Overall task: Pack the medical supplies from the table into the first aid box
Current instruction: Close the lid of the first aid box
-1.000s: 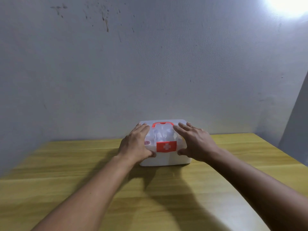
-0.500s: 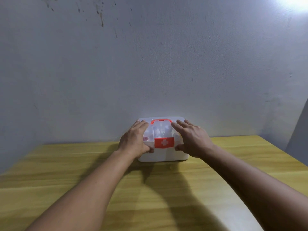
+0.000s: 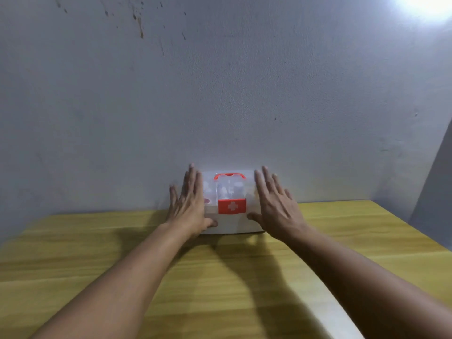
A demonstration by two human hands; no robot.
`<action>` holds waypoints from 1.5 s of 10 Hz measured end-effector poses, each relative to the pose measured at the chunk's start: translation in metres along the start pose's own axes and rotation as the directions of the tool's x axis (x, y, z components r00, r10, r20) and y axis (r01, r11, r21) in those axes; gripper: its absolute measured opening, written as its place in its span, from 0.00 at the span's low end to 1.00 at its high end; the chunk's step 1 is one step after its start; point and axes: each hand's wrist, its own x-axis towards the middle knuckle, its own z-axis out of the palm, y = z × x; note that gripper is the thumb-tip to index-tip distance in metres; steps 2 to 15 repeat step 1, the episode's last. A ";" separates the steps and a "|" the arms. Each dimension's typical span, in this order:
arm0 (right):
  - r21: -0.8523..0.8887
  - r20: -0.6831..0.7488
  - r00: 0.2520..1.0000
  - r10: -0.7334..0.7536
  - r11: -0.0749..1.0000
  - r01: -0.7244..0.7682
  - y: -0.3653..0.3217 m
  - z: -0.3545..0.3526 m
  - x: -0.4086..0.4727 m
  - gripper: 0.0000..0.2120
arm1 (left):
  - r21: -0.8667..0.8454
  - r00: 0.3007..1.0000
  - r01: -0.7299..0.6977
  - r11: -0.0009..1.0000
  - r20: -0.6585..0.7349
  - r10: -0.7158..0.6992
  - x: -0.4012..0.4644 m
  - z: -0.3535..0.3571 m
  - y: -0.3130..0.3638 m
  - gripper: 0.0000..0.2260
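Observation:
The first aid box point(image 3: 232, 225) is white with a clear lid, an orange handle and an orange latch bearing a white cross. It stands closed at the far side of the wooden table point(image 3: 97, 253), close to the wall. Bottles and small supplies show faintly through the lid. My left hand point(image 3: 189, 205) is raised in front of the box's left side, fingers straight and spread. My right hand point(image 3: 276, 206) is the same on the right side, palm toward the box. Neither hand grips anything; whether the thumbs touch the box's front I cannot tell.
A grey-white wall point(image 3: 220, 94) rises right behind the box. The table's right edge point(image 3: 415, 231) runs diagonally toward me, with a grey panel point(image 3: 437, 192) beyond it. A bright light point(image 3: 425, 6) glares at the top right.
Both hands have lifted off the box's lid and opened, fingers now straight and pointing up. The box has stayed in place near the wall.

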 end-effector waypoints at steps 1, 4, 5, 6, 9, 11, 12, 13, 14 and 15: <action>0.084 -0.005 0.981 0.194 0.978 -0.193 0.014 0.015 -0.031 0.50 | -0.100 0.991 0.135 0.986 -0.004 -0.136 -0.030 0.010 0.000 0.62; 0.084 -0.005 0.981 0.194 0.978 -0.193 0.014 0.015 -0.031 0.50 | -0.100 0.991 0.135 0.986 -0.004 -0.136 -0.030 0.010 0.000 0.62; 0.084 -0.005 0.981 0.194 0.978 -0.193 0.014 0.015 -0.031 0.50 | -0.100 0.991 0.135 0.986 -0.004 -0.136 -0.030 0.010 0.000 0.62; 0.084 -0.005 0.981 0.194 0.978 -0.193 0.014 0.015 -0.031 0.50 | -0.100 0.991 0.135 0.986 -0.004 -0.136 -0.030 0.010 0.000 0.62; 0.084 -0.005 0.981 0.194 0.978 -0.193 0.014 0.015 -0.031 0.50 | -0.100 0.991 0.135 0.986 -0.004 -0.136 -0.030 0.010 0.000 0.62; 0.084 -0.005 0.981 0.194 0.978 -0.193 0.014 0.015 -0.031 0.50 | -0.100 0.991 0.135 0.986 -0.004 -0.136 -0.030 0.010 0.000 0.62; 0.084 -0.005 0.981 0.194 0.978 -0.193 0.014 0.015 -0.031 0.50 | -0.100 0.991 0.135 0.986 -0.004 -0.136 -0.030 0.010 0.000 0.62; 0.084 -0.005 0.981 0.194 0.978 -0.193 0.014 0.015 -0.031 0.50 | -0.100 0.991 0.135 0.986 -0.004 -0.136 -0.030 0.010 0.000 0.62; 0.084 -0.005 0.981 0.194 0.978 -0.193 0.014 0.015 -0.031 0.50 | -0.100 0.991 0.135 0.986 -0.004 -0.136 -0.030 0.010 0.000 0.62; 0.084 -0.005 0.981 0.194 0.978 -0.193 0.014 0.015 -0.031 0.50 | -0.100 0.991 0.135 0.986 -0.004 -0.136 -0.030 0.010 0.000 0.62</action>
